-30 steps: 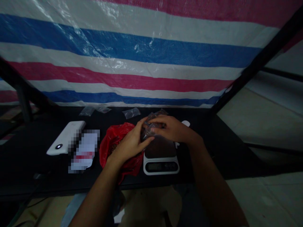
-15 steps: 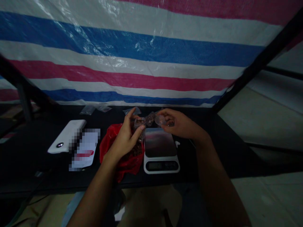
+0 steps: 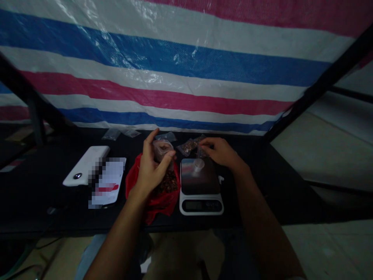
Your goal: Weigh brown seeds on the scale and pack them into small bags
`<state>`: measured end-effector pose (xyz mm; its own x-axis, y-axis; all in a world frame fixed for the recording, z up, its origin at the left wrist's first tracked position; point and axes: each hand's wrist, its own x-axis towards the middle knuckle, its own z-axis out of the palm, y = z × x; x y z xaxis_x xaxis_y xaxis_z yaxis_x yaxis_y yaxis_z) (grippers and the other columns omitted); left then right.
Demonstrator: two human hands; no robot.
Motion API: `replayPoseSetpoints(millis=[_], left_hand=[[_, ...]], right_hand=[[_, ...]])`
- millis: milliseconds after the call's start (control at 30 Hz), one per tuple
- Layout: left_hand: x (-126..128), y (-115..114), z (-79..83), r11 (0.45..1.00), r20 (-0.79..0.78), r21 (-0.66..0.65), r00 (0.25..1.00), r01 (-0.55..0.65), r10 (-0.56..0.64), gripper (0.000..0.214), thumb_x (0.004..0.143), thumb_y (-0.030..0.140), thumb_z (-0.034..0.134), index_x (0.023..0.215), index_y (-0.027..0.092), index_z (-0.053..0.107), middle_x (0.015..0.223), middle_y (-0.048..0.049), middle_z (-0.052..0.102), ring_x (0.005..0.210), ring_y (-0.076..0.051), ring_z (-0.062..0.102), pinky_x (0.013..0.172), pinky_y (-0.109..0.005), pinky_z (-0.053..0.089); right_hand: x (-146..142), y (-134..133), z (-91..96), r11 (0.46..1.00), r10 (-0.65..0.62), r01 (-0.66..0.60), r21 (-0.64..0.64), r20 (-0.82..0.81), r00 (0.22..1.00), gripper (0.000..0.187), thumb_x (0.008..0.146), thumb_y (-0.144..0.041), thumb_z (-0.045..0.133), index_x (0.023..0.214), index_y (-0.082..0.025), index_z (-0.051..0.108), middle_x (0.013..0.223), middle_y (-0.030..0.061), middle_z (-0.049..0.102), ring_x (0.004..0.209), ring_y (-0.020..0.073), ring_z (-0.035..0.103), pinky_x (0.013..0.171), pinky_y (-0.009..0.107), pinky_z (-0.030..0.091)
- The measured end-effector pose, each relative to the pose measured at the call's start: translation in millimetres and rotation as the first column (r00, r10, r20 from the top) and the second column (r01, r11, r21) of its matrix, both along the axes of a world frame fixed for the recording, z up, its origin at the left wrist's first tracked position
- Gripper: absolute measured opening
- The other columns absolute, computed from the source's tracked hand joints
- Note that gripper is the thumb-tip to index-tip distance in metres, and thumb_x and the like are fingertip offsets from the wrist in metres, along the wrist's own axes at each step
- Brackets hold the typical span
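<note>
My left hand [image 3: 153, 163] is curled round a small clear plastic bag [image 3: 163, 148], whose mouth gapes upward between thumb and fingers. Below it lies a red plastic bag [image 3: 150, 210], opened out and holding a heap of small brown pieces [image 3: 169, 182]. My right hand [image 3: 220, 151] pinches the thin handle of a small translucent scoop [image 3: 199, 166]. The scoop's round bowl hangs over the steel plate of a white kitchen scale [image 3: 201, 186]; whether it touches the plate I cannot tell. Behind the scale lie filled clear bags [image 3: 189, 146] of brown pieces.
Flat clear bags [image 3: 111, 134] and another clear bag [image 3: 166, 136] lie along the back of the black table [image 3: 262, 194]. To the left are a white power bank [image 3: 87, 163] and a phone [image 3: 107, 186]. A striped tarpaulin [image 3: 175, 77] rises behind, with dark frame bars on both sides.
My right hand has drawn away from my left with the scoop, which now hangs lower, over the scale plate. My left hand has shifted slightly left, and its bag's mouth shows more openly.
</note>
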<state>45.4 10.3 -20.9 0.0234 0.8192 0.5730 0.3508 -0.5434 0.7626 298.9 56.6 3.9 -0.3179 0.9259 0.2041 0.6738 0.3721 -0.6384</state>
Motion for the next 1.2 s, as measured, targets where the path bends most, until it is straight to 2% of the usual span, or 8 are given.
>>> replayPoseSetpoints(millis=[200, 433, 533, 633, 767, 933, 1067, 1200], left_hand=[[-3.7, -0.7, 0.1, 1.000, -0.053, 0.028, 0.998, -0.013, 0.015, 0.088, 0.083, 0.050, 0.075, 0.153, 0.025, 0.028, 0.108, -0.0072, 0.069, 0.096, -0.024, 0.072, 0.090, -0.042, 0.058], [-4.5, 1.8, -3.8, 0.991, -0.178, -0.012, 0.975, 0.133, -0.133, 0.087, 0.087, 0.039, 0.069, 0.158, 0.024, 0.022, 0.116, -0.0097, 0.069, 0.104, -0.026, 0.070, 0.096, -0.044, 0.056], [-3.8, 1.7, -4.2, 0.994, -0.219, -0.054, 0.970, 0.100, -0.110, 0.082, 0.088, 0.042, 0.067, 0.157, 0.024, 0.027, 0.117, -0.0104, 0.070, 0.102, -0.028, 0.071, 0.094, -0.044, 0.057], [-3.0, 0.7, -3.1, 0.995, -0.236, -0.082, 0.968, 0.063, -0.081, 0.077, 0.088, 0.044, 0.066, 0.155, 0.025, 0.032, 0.115, -0.0095, 0.071, 0.098, -0.028, 0.072, 0.089, -0.041, 0.058], [-0.8, -1.7, 0.0, 0.994, -0.277, -0.100, 0.958, 0.047, -0.074, 0.075, 0.087, 0.046, 0.067, 0.153, 0.026, 0.037, 0.114, -0.0086, 0.071, 0.083, -0.024, 0.074, 0.073, -0.034, 0.059], [0.7, -3.7, 1.2, 0.995, -0.286, -0.074, 0.954, 0.071, -0.089, 0.078, 0.087, 0.045, 0.069, 0.154, 0.027, 0.034, 0.122, -0.0105, 0.069, 0.084, -0.023, 0.073, 0.075, -0.034, 0.059], [-0.2, -2.5, -1.0, 0.999, -0.259, -0.005, 0.965, 0.032, -0.032, 0.079, 0.086, 0.044, 0.071, 0.153, 0.024, 0.034, 0.129, -0.0122, 0.064, 0.103, -0.027, 0.071, 0.088, -0.039, 0.058], [0.9, 1.0, -4.0, 0.997, -0.193, 0.007, 0.979, 0.077, -0.074, 0.091, 0.080, 0.045, 0.079, 0.155, 0.024, 0.031, 0.124, -0.0108, 0.066, 0.104, -0.026, 0.070, 0.095, -0.043, 0.056]], right_hand=[[-10.5, 21.4, -24.9, 0.998, 0.055, -0.043, -0.051, 0.257, 0.965, 0.016, 0.088, -0.020, 0.068, 0.099, -0.022, 0.080, 0.106, 0.0078, 0.079, 0.099, 0.0248, 0.073, 0.091, 0.035, 0.053], [-5.1, 22.9, -29.7, 0.999, -0.003, 0.019, -0.042, 0.343, 0.939, 0.021, 0.087, -0.011, 0.063, 0.092, -0.022, 0.080, 0.102, 0.0077, 0.080, 0.097, 0.0232, 0.074, 0.087, 0.032, 0.052], [-3.0, 19.8, -20.9, 0.998, -0.023, 0.038, -0.053, 0.266, 0.964, 0.016, 0.087, -0.015, 0.065, 0.090, -0.021, 0.079, 0.095, 0.0066, 0.079, 0.089, 0.0213, 0.073, 0.080, 0.031, 0.052], [-8.5, 7.8, -1.0, 1.000, -0.010, 0.011, -0.019, 0.056, 0.998, 0.013, 0.088, -0.018, 0.066, 0.093, -0.018, 0.078, 0.092, 0.0061, 0.078, 0.082, 0.0189, 0.070, 0.076, 0.030, 0.051], [-29.7, -20.3, 32.2, 0.993, 0.114, -0.105, 0.055, -0.200, 0.973, 0.016, 0.088, -0.025, 0.069, 0.100, -0.019, 0.077, 0.092, 0.0040, 0.076, 0.083, 0.0181, 0.067, 0.076, 0.030, 0.050], [-52.9, -45.5, 51.1, 0.960, 0.276, -0.266, 0.087, -0.131, 0.952, 0.015, 0.092, -0.022, 0.064, 0.098, -0.021, 0.078, 0.097, 0.0045, 0.073, 0.087, 0.0174, 0.065, 0.080, 0.032, 0.048], [-54.4, -49.6, 51.3, 0.976, 0.192, -0.179, 0.124, -0.104, 0.976, 0.019, 0.090, -0.030, 0.068, 0.104, -0.020, 0.076, 0.099, 0.0058, 0.071, 0.086, 0.0178, 0.063, 0.078, 0.032, 0.047], [-52.1, -47.3, 48.4, 0.986, 0.168, -0.164, 0.041, -0.107, 0.980, 0.012, 0.085, -0.026, 0.072, 0.091, -0.016, 0.075, 0.084, 0.0036, 0.071, 0.074, 0.0156, 0.061, 0.068, 0.028, 0.046]])
